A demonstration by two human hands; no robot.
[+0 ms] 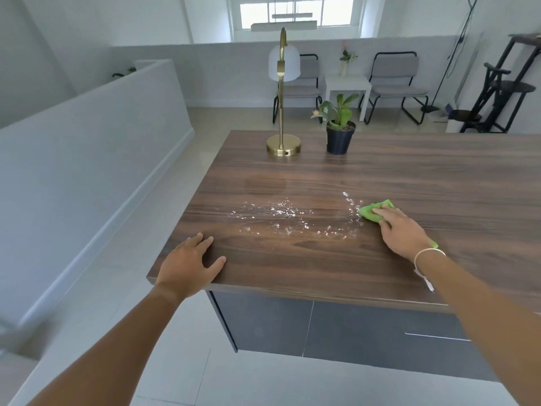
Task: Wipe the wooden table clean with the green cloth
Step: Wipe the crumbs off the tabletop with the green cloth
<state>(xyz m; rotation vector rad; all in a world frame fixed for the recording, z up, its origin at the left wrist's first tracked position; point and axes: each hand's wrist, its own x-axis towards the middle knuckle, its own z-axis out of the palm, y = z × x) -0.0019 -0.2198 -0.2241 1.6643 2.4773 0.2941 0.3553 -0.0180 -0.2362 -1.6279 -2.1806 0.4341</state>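
While the right hand (402,230) presses flat on the green cloth (373,211), its fingers (380,213) lie stretched out over the fabric rather than curled around it, pinning it to the wooden table (292,256). Most of the cloth shows beyond the fingertips, and a small green corner peeks out beside the wrist, where a thin white bracelet (429,253) sits. Just left of the cloth, a scatter of white crumbs or droplets (281,215) spreads across the table top; what the spill is made of cannot be told. Its nearest specks touch the cloth's left edge, and the rest trails away from the cloth toward the table's left side.

Well left of the cloth, the left hand (187,265) rests palm down on the table's near corner, fingers (202,241) loosely spread and holding nothing, thumb lying along the front edge.

Beyond the cloth, toward the far edge of the table, stands a black plant pot (339,140) holding dark soil and a small green leafy plant (336,111). Just left of the pot stands a brass table lamp (283,148) with a white dome shade.
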